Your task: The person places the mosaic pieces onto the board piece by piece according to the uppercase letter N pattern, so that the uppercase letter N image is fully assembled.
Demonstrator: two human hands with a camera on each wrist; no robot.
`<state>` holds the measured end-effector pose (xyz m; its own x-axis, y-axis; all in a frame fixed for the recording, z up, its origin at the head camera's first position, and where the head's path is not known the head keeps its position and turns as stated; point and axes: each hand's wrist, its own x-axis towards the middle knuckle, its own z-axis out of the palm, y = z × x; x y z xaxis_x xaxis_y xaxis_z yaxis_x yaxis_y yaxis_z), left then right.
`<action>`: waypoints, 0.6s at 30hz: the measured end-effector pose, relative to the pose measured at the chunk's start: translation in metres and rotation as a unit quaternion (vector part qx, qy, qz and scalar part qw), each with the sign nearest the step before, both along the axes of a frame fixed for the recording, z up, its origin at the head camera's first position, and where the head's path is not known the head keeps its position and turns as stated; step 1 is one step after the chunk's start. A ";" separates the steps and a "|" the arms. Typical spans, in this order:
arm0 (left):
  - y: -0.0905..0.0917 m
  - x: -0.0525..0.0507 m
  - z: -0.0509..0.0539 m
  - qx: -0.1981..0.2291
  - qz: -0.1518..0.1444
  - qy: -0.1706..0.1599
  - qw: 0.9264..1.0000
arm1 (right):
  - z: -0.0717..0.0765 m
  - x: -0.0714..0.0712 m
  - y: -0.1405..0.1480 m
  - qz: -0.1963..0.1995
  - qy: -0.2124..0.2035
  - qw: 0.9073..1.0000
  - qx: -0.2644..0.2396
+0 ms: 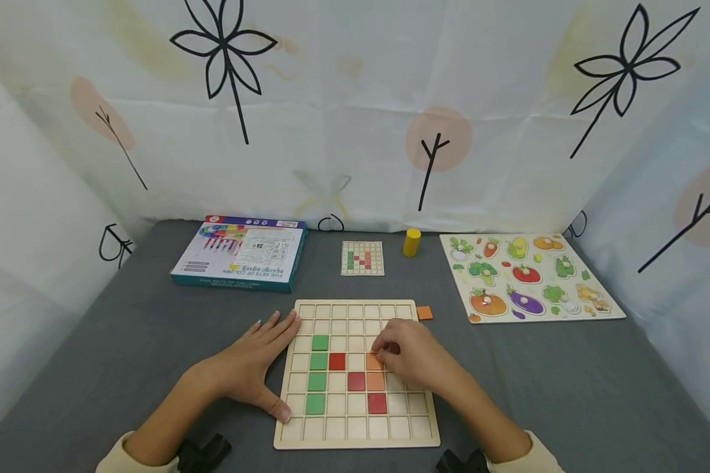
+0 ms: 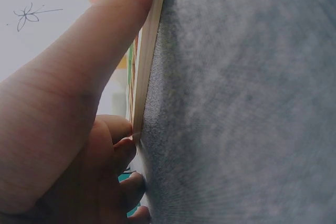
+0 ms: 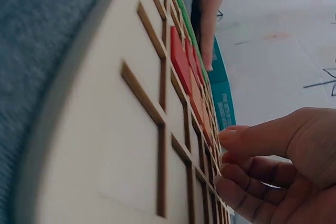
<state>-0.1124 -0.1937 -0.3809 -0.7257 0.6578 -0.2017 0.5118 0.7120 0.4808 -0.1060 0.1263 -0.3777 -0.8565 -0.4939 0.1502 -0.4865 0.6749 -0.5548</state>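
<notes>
A wooden grid board (image 1: 355, 441) lies on the grey cloth, with a column of green tiles (image 1: 316, 382), red tiles (image 1: 336, 361) stepping down to the right, and orange tiles (image 1: 375, 381) in one column. My left hand (image 1: 245, 368) spreads along the board's left edge, thumb near the lower corner; in the left wrist view its fingers touch the board's side (image 2: 149, 56). My right hand (image 1: 411, 351) pinches at the upper orange tile (image 1: 374, 362) with thumb and curled fingers. In the right wrist view its fingertips (image 3: 227, 135) meet the grid, partly hiding the tile.
A loose orange tile (image 1: 425, 313) lies by the board's upper right corner. Behind stand a small pattern card (image 1: 363, 258), a yellow cylinder (image 1: 411, 242) and a flat box (image 1: 239, 255). A vegetable puzzle board (image 1: 529, 279) lies at the right.
</notes>
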 end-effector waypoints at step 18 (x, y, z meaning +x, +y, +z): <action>-0.002 -0.002 -0.004 0.008 0.000 -0.003 1.000 | -0.010 -0.029 0.062 -0.153 0.030 0.985 0.067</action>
